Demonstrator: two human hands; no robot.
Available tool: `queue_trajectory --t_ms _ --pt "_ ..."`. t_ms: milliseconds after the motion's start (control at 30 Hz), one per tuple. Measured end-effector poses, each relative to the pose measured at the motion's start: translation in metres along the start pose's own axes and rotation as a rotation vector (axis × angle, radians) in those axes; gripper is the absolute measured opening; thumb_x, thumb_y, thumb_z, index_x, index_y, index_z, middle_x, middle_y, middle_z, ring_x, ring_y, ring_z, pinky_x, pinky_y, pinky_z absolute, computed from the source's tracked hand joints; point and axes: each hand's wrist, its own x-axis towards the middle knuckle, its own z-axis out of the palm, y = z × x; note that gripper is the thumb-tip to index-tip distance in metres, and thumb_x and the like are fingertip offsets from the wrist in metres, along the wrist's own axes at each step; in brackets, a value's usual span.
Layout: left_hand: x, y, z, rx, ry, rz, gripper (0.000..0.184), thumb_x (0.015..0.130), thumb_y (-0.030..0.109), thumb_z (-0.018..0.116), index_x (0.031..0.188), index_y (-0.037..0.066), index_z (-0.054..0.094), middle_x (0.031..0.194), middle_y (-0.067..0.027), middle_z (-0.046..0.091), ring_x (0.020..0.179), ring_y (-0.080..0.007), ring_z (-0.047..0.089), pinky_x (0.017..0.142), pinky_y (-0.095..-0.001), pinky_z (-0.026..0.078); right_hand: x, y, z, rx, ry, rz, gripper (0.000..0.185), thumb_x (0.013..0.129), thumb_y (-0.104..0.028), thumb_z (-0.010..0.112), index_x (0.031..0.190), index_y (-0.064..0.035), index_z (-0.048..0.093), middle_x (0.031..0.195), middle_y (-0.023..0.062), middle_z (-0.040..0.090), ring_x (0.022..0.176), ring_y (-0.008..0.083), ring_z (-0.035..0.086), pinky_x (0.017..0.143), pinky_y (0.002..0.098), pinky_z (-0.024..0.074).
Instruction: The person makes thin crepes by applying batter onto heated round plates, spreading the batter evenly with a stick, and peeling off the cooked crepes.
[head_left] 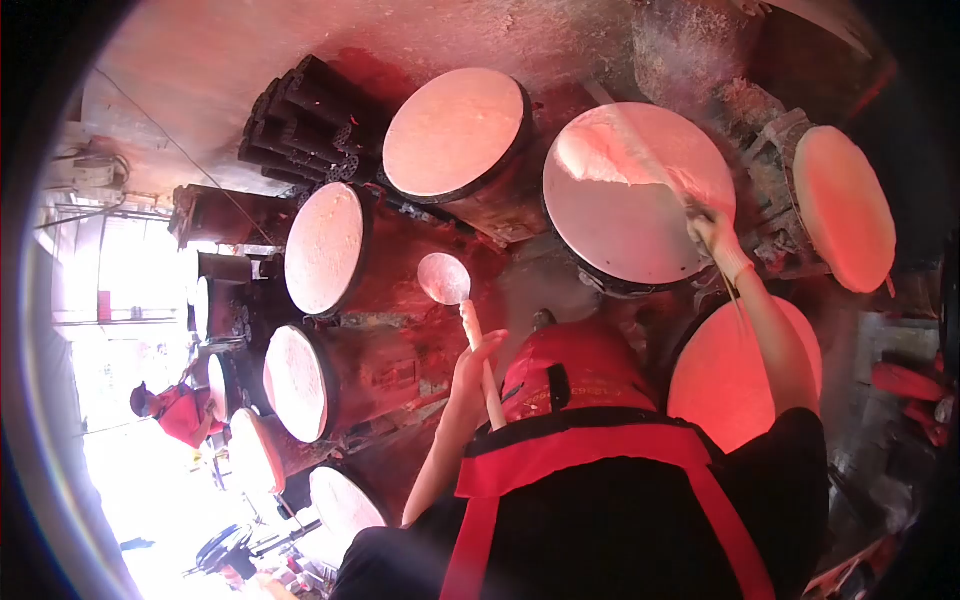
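My left hand (472, 372) is closed round the wooden handle of a ladle (443, 279), whose round bowl points away from me and looks coated with something pale. Over the near right edge of a big round griddle (640, 232), my right hand (712, 232) grips a long, pale, flat stick (640, 150), partly smeared by motion. The stick slants across the griddle to its far left rim. Pale batter (590, 150) covers the far part of this griddle, and its nearer part shows a smooth grey surface. A red apron (580, 365) covers my front.
Several more round griddles stand about me, among them one at far left (455, 135), one at right (845, 210) and one under my right arm (720, 380). Dark cylindrical briquettes (300, 120) are stacked behind. A person in red (185, 415) stands at far left.
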Motion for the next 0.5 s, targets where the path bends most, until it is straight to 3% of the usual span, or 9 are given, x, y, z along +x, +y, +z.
queue_trajectory --t_ms 100,133,167,233,267,367,400,467,500 --pt "-0.018 -0.004 0.011 -0.033 0.011 0.014 0.027 0.089 0.019 0.061 0.113 0.007 0.066 0.108 0.0012 0.063 0.096 -0.0061 0.049 0.087 -0.0216 0.035 -0.060 -0.073 0.029 0.038 -0.223 0.230 0.028 0.097 -0.022 0.056 0.123 -0.0145 0.063 0.056 -0.0039 0.041 0.041 0.0071 0.036 0.036 0.0255 0.0240" --pt "-0.015 -0.003 0.011 0.064 0.123 -0.146 0.025 0.088 0.016 0.062 0.110 0.006 0.067 0.095 0.0026 0.062 0.086 -0.0059 0.051 0.077 -0.0204 0.039 -0.064 -0.057 0.016 0.056 -0.324 0.140 0.040 0.098 -0.023 0.057 0.137 -0.0176 0.056 0.056 -0.0060 0.036 0.039 0.0060 0.031 0.037 0.0242 0.0216" --pt "-0.016 -0.007 0.011 0.072 0.143 -0.159 0.025 0.088 0.015 0.061 0.111 0.006 0.067 0.095 0.0027 0.061 0.085 -0.0059 0.052 0.075 -0.0204 0.039 -0.079 -0.076 0.008 0.064 -0.370 0.212 0.043 0.098 -0.022 0.055 0.141 -0.0180 0.052 0.056 -0.0058 0.039 0.039 0.0058 0.032 0.036 0.0241 0.0221" --pt "-0.022 -0.026 0.007 0.092 0.176 -0.189 0.026 0.089 0.015 0.060 0.112 0.005 0.067 0.093 0.0029 0.060 0.082 -0.0061 0.053 0.072 -0.0206 0.041 -0.074 -0.084 -0.013 -0.019 -0.325 0.192 0.043 0.098 -0.019 0.055 0.140 -0.0166 0.053 0.056 -0.0051 0.041 0.039 0.0059 0.035 0.036 0.0235 0.0250" --pt "-0.023 -0.039 -0.002 -0.040 0.087 -0.145 0.030 0.089 0.015 0.059 0.117 0.004 0.065 0.097 0.0010 0.062 0.088 -0.0070 0.054 0.075 -0.0221 0.044 -0.069 -0.087 -0.022 -0.039 -0.298 0.213 0.043 0.097 -0.017 0.055 0.140 -0.0157 0.053 0.056 -0.0047 0.042 0.039 0.0062 0.036 0.036 0.0232 0.0266" --pt "-0.037 -0.036 -0.008 -0.116 0.055 -0.269 0.035 0.089 0.014 0.059 0.122 0.003 0.061 0.105 -0.0036 0.063 0.091 -0.0099 0.056 0.079 -0.0229 0.046 -0.026 -0.049 0.006 -0.014 -0.101 -0.007 0.030 0.094 -0.014 0.051 0.120 -0.0104 0.063 0.060 -0.0037 0.046 0.040 0.0067 0.037 0.036 0.0252 0.0274" --pt "-0.041 -0.033 -0.003 -0.155 0.072 -0.213 0.034 0.091 0.013 0.058 0.123 0.003 0.058 0.100 -0.0032 0.062 0.082 -0.0102 0.058 0.071 -0.0225 0.047 -0.037 -0.039 0.009 -0.004 -0.156 0.034 0.028 0.093 -0.012 0.050 0.118 -0.0089 0.062 0.060 -0.0034 0.046 0.042 0.0073 0.038 0.038 0.0252 0.0292" --pt "-0.040 -0.020 0.001 -0.150 0.053 -0.245 0.031 0.092 0.015 0.058 0.121 0.003 0.059 0.098 -0.0021 0.061 0.079 -0.0099 0.058 0.069 -0.0216 0.047 -0.084 -0.042 0.026 0.019 -0.255 0.100 0.025 0.091 -0.009 0.049 0.114 -0.0059 0.059 0.061 -0.0029 0.046 0.046 0.0084 0.042 0.042 0.0252 0.0327" --pt "-0.038 -0.012 0.004 -0.149 0.039 -0.258 0.030 0.093 0.015 0.057 0.120 0.003 0.059 0.097 -0.0016 0.061 0.077 -0.0097 0.058 0.068 -0.0211 0.047 -0.102 -0.006 0.020 0.036 -0.245 0.071 0.027 0.092 -0.010 0.049 0.116 -0.0062 0.059 0.061 -0.0027 0.045 0.048 0.0087 0.043 0.044 0.0251 0.0339"
